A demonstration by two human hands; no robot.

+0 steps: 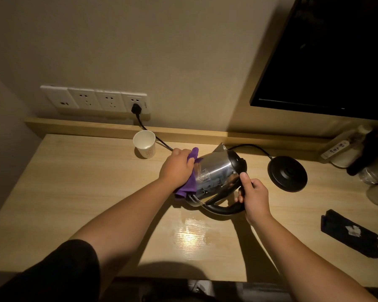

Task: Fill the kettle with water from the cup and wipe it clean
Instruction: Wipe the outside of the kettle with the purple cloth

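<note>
A steel kettle (216,173) with a black lid and handle leans tilted on the wooden desk (74,192), spout pointing toward the wall. My right hand (254,196) grips its black handle. My left hand (176,165) presses a purple cloth (189,182) against the kettle's left side. A white paper cup (145,143) stands upright near the back ledge, left of the kettle, with a little water at its bottom.
The black kettle base (287,173) sits to the right, its cord running to a wall socket strip (96,99). A wet patch (192,232) shines on the desk in front of the kettle. A black pouch (349,233) and bottles (345,149) lie at the right; a dark screen (327,53) hangs above.
</note>
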